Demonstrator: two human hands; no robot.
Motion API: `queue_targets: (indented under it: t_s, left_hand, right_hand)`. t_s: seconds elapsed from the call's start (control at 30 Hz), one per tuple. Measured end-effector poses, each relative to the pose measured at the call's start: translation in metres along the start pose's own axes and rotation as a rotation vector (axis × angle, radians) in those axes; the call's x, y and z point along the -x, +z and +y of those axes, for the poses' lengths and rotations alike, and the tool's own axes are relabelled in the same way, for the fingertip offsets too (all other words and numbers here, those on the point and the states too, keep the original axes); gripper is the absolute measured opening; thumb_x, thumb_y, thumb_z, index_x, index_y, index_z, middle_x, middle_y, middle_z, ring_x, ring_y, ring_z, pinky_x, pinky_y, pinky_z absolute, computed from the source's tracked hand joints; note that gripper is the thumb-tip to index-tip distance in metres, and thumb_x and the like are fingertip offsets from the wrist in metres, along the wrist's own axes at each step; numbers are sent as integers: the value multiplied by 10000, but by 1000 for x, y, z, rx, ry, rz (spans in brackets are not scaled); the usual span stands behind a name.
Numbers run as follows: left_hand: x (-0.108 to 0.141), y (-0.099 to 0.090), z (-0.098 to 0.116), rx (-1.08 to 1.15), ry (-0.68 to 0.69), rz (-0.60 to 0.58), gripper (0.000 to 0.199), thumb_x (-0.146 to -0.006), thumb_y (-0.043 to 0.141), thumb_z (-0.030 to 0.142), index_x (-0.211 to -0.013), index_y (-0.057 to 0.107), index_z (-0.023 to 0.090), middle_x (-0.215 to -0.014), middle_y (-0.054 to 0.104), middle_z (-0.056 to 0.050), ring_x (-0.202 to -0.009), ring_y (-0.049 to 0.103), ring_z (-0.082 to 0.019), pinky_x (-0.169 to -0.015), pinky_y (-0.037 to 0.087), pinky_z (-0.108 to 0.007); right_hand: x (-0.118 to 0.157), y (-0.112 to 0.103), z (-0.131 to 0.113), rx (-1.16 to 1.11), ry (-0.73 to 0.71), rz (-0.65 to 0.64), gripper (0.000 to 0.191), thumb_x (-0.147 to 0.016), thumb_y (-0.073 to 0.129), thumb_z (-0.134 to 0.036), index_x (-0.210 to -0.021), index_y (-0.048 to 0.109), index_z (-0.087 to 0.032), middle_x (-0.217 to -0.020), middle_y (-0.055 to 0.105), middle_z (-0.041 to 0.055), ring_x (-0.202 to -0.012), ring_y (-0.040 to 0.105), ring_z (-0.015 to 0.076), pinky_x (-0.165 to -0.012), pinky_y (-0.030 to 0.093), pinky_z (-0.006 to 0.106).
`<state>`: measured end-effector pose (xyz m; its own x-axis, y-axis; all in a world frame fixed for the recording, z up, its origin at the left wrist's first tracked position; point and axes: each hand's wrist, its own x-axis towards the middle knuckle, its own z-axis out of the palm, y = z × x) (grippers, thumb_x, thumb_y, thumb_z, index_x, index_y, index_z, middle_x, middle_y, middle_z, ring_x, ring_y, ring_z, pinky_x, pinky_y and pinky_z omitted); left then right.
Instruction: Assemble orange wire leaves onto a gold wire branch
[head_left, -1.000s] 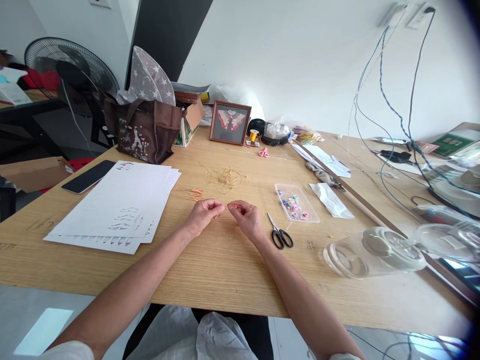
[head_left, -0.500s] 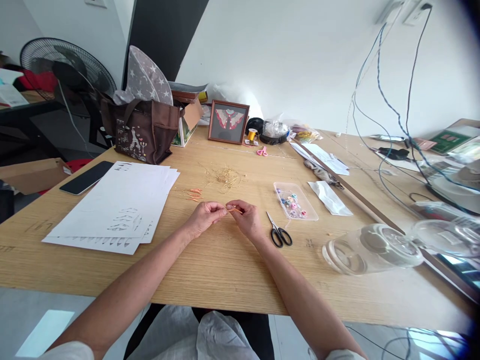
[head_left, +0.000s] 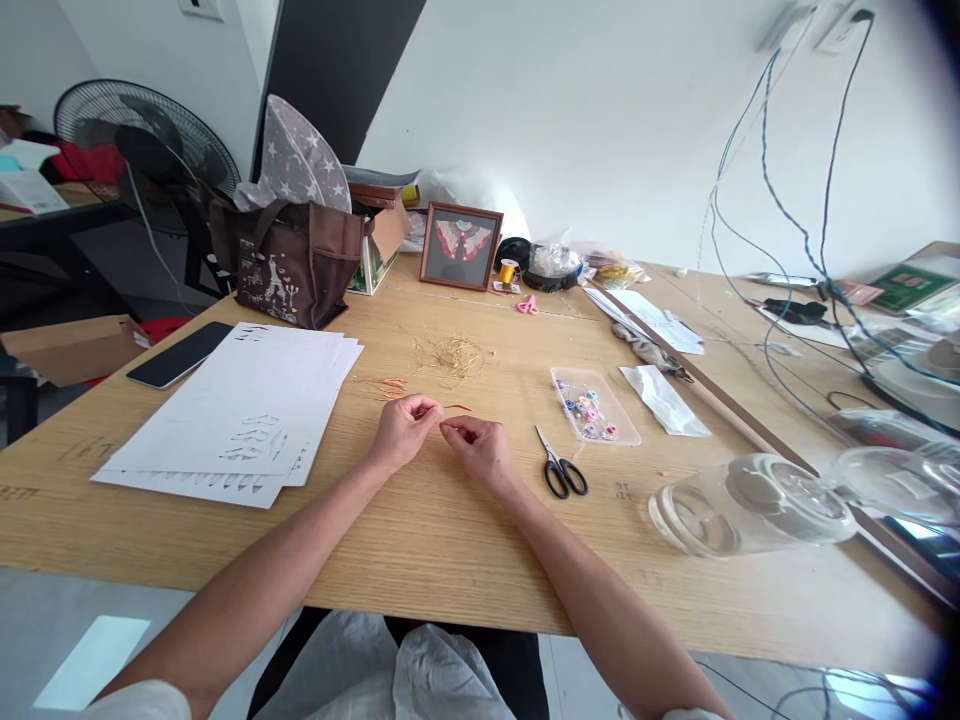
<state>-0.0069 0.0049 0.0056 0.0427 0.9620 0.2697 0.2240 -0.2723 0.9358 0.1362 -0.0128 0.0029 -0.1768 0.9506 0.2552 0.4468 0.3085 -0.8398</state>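
My left hand is closed in a pinch above the middle of the wooden table. A thin red-orange strip sticks out to the right from its fingertips. Just beside it my right hand is also pinched, its thumb and forefinger close to the left fingertips; whatever lies between them is too fine to make out. Beyond the hands is a loose tangle of gold wire. Several orange slips with thin wire tails lie left of the tangle. Black-handled scissors rest right of my right hand.
Paper sheets and a dark phone-like slab lie left. A clear tray holds small colourful bobbins. A transparent bottle lies at right. Behind stand a brown bag, a framed piece and small pink scissors.
The strip, earlier between both hands at my right fingers, now projects from my left fingertips. My right hand has turned and dropped slightly toward me. The view has shifted a little.
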Motion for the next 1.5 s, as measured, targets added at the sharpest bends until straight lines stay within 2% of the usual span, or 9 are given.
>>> queue_targets:
  t_s: [0.13,0.23,0.4,0.6,0.9,1.07,1.23,1.37,1.5]
  left_hand:
    - [0,-2,-4,-243,134,-4,168,-757,524,264,-691,639,160,-604,598,-4,-553,499,-117,-548,350,-223]
    - [0,-1,-4,-385,247,-79,164,-777,511,226,-703,645,167,-648,618,-23,-599,526,-131,-575,352,-232]
    - [3,1,2,-417,378,-232,158,-801,509,202,-726,646,175,-669,614,-27,-646,539,-136,-622,369,-237]
    - [5,0,6,-148,247,-216,192,-815,508,295,-766,634,158,-688,611,-12,-631,521,-108,-605,392,-210]
    - [-1,-1,3,56,-13,-22,216,-746,557,335,-668,580,135,-510,486,38,-483,433,-79,-485,350,-192]
    - [0,-1,-5,-153,61,4,209,-773,521,314,-694,607,140,-571,569,15,-531,494,-96,-521,367,-199]
    - [0,0,-12,-432,282,-79,170,-803,508,237,-724,635,157,-672,630,-18,-629,547,-124,-596,377,-226]
    - [1,1,-9,-406,376,-194,145,-803,525,196,-747,654,161,-684,623,-26,-652,549,-128,-616,384,-231]
    - [3,1,-1,-207,296,-202,138,-801,531,216,-758,649,159,-669,599,-14,-623,525,-112,-603,390,-218]
  right_hand:
    - [3,-6,-6,216,-157,24,262,-822,462,-277,-747,684,-160,-565,576,9,-496,471,104,-512,327,212]
    - [1,-13,-9,290,-217,55,260,-845,439,-262,-805,678,-170,-686,639,47,-587,535,128,-587,368,223]
    - [-10,-27,0,120,-123,49,234,-822,487,-309,-758,658,-164,-674,624,38,-585,532,127,-558,380,216]
    - [-16,-29,15,-167,88,-102,293,-767,536,-422,-757,634,-146,-511,444,-31,-427,355,78,-398,263,200]
    - [-7,-6,9,-91,16,-47,298,-777,526,-393,-759,676,-136,-498,435,-31,-447,317,72,-423,235,203]
    - [-2,-6,2,126,-155,-36,252,-827,480,-292,-777,680,-146,-585,570,6,-515,461,96,-503,328,200]
    - [-2,-17,-1,364,-289,-5,238,-861,449,-261,-817,669,-180,-715,638,49,-624,552,125,-589,369,210]
    - [-8,-27,2,270,-243,68,211,-847,467,-261,-798,653,-175,-717,632,38,-632,551,124,-604,380,209]
    - [-14,-31,7,45,-24,22,246,-812,497,-331,-719,633,-149,-536,519,-10,-459,432,95,-448,313,206]
